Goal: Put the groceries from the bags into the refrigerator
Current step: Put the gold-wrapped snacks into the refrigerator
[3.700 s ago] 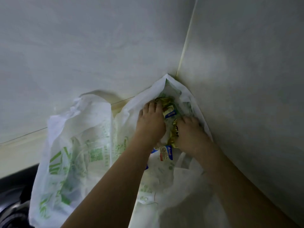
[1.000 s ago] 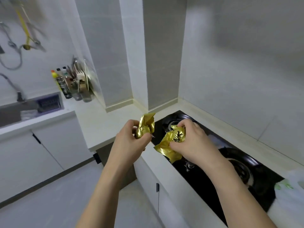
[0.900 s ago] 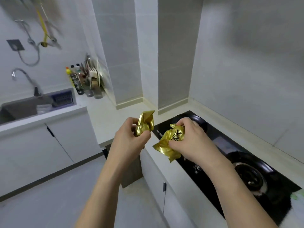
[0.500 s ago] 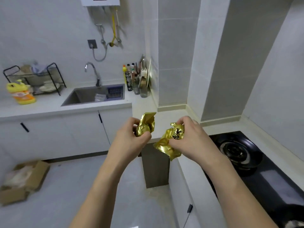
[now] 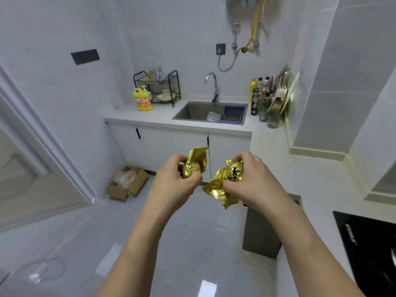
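Observation:
Two crumpled gold foil packets are carried in front of me above the floor. My left hand (image 5: 173,181) grips the left gold packet (image 5: 196,162), its top corner sticking up past the fingers. My right hand (image 5: 252,181) grips the right gold packet (image 5: 224,185), which has black lettering and hangs down below the fingers. The two packets are a small gap apart. Neither the grocery bags nor a refrigerator can be made out in the head view.
A white counter with a sink (image 5: 209,113) and tap runs along the far wall, with a yellow bottle (image 5: 142,99), a dish rack (image 5: 159,86) and bottles (image 5: 260,99). A cardboard box (image 5: 127,183) sits on the floor. A black stove (image 5: 368,247) is at the right; a door frame (image 5: 49,144) at the left.
The view has swung left from the stove and the bag corner toward the sink and the floor. Both hands keep their gold packets, taken out of the white bag earlier.

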`<state>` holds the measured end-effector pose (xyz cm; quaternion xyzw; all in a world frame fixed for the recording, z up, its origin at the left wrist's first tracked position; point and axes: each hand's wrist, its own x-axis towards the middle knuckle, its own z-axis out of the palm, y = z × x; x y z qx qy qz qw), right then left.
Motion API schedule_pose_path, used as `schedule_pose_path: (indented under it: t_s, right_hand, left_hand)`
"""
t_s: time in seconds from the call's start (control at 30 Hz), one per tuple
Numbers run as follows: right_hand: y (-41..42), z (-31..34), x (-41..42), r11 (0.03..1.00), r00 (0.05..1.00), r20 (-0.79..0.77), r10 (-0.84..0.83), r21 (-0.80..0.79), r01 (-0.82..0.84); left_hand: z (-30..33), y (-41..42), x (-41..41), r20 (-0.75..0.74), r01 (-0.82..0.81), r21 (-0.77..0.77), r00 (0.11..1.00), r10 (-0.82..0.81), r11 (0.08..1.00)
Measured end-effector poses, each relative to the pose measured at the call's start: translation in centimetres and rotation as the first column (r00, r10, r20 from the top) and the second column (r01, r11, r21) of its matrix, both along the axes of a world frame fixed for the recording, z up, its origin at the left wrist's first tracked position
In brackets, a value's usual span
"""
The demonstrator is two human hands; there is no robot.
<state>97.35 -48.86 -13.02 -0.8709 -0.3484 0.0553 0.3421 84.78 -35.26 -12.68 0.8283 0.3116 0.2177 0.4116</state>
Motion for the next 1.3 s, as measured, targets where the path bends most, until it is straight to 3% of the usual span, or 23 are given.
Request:
schedule_pose_path:
  t_s: [0.3, 0.57, 0.87, 1.3]
  right_hand:
    - [9.3, -0.6, -7.7, 0.941, 0.941, -0.019, 0.339, -0.008, -0.339]
    - [15.4, 0.0, -17.7, 0.816, 0.816, -0.018, 0.578, 0.018, -0.578]
    - [20.5, 2.1, -29.2, 0.678, 0.678, 0.025, 0.734, 0.032, -0.735]
    - [27.6, 3.2, -36.1, 0.578, 0.578, 0.035, 0.815, 0.021, -0.816]
  left_hand:
    - [-1.0, 4.2, -11.6, 0.026, -0.347, -0.060, 0.937, 0.349, 0.936]
    - [-0.7, 6.0, -23.0, 0.042, -0.582, -0.040, 0.811, 0.583, 0.812]
    - [0.5, 7.5, -35.4, 0.089, -0.743, -0.028, 0.664, 0.742, 0.669]
    - [-0.3, 12.2, -42.1, 0.150, -0.797, -0.059, 0.588, 0.795, 0.600]
